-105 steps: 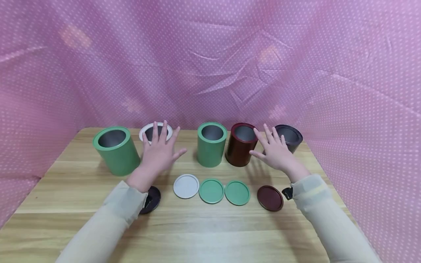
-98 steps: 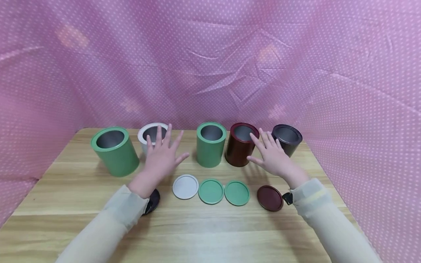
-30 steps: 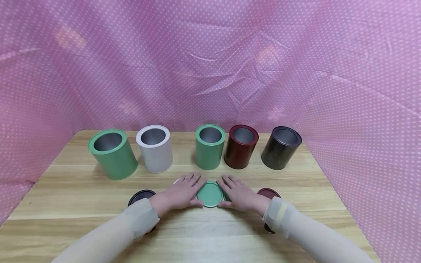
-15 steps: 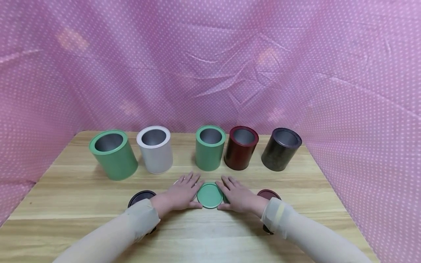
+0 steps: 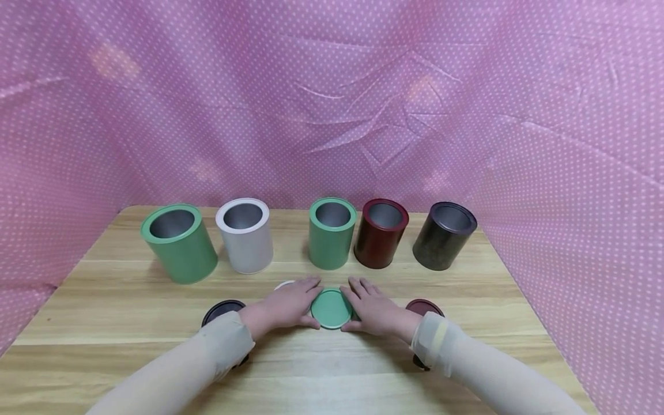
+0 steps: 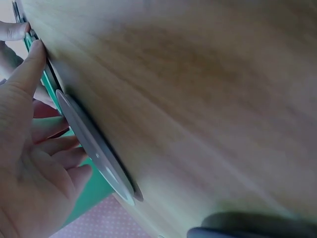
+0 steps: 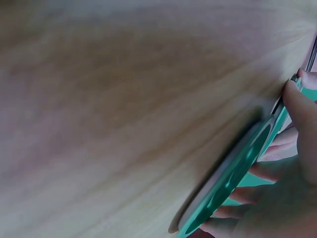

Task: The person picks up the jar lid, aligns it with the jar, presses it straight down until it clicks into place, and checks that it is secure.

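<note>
Middle green lid [image 5: 332, 309]: flat on the surface [image 5: 332, 374], between the hands.
Left hand [image 5: 288, 304]: fingers loosely extended, thumb touching that lid's left edge; white lid [image 6: 94, 148] beneath.
Right hand [image 5: 378, 311]: fingers loosely extended, thumb at its right edge; second green lid [image 7: 230, 181] beneath.
Flanking: black lid [image 5: 222, 309], dark red lid [image 5: 424, 306].
Behind, left to right: large green can [image 5: 189, 253], white can [image 5: 249, 251], smaller green can [image 5: 330, 249], dark red can [image 5: 377, 248], black can [image 5: 441, 245].

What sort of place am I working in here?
Probably an improvised indoor recording booth: pink dotted cloth hangs behind and on both sides of a wood-grain table, where five open cans stand in a loose row. The wider room isn't visible.
</note>
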A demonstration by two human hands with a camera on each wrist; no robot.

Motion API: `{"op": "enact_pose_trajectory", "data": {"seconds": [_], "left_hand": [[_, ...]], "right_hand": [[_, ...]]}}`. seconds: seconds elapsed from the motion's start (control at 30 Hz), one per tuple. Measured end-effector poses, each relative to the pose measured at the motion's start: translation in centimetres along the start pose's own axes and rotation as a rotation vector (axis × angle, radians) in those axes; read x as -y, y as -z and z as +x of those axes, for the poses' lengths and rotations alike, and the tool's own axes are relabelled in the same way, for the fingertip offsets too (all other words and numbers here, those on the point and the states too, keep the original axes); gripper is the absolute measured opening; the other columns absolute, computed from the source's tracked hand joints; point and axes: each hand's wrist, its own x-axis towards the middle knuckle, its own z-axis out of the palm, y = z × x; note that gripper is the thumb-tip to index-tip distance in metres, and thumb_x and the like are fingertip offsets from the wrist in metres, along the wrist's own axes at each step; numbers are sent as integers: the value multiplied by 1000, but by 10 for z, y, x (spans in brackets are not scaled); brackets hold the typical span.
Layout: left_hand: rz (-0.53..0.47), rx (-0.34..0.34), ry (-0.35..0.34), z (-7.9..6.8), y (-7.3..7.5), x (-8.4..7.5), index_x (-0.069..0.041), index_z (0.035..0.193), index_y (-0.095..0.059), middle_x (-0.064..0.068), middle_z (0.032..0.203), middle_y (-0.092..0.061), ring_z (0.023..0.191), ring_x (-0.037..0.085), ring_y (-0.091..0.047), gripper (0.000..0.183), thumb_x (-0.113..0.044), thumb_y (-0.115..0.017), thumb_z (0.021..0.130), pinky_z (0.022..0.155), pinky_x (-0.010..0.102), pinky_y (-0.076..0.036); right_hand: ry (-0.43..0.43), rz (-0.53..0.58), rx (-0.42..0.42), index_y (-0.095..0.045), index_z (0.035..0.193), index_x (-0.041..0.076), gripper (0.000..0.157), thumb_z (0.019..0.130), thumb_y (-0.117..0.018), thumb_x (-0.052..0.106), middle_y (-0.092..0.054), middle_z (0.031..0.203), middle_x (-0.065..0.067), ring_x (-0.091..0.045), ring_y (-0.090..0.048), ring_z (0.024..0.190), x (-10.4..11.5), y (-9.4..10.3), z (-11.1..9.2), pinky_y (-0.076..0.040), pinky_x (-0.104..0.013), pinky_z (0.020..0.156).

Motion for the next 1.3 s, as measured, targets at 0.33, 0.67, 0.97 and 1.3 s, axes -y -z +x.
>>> {"op": "enact_pose_trajectory", "data": {"seconds": [0.33, 0.67, 0.97, 1.3], "left_hand": [[-24, -14, -2, 3, 0, 1, 2, 139, -48, 21, 148, -42, 135, 35, -44, 83, -53, -71, 81, 109, 46, -41], [-90, 19, 6, 4, 3, 4, 1, 140, -48, 19, 149, -42, 137, 33, -42, 85, -53, -73, 79, 110, 45, -40], [-243, -8, -29, -1, 7, 13, 5, 143, -40, 21, 148, -42, 137, 35, -42, 86, -44, -75, 81, 113, 46, -36], [-331, -80, -70, -11, 14, 18, 4, 142, -42, 19, 145, -46, 135, 34, -43, 83, -35, -79, 80, 112, 48, -36]], "right_hand": [[49, 2, -31, -37, 146, 1, 82, 87, -67, 49, -27, 155, -24, -44, -25, 143, 2, 1, 3, -29, -57, 114], [65, 15, -52, -40, 144, 4, 81, 85, -67, 53, -30, 155, -20, -41, -27, 143, -2, -1, 3, -29, -53, 116], [113, 64, -92, -37, 144, -2, 85, 85, -69, 50, -41, 149, -19, -37, -37, 139, -3, 2, 6, -34, -50, 114], [152, 159, -150, -40, 141, -1, 81, 83, -75, 42, -55, 135, -15, -26, -53, 124, 3, 9, 8, -45, -42, 106]]}}
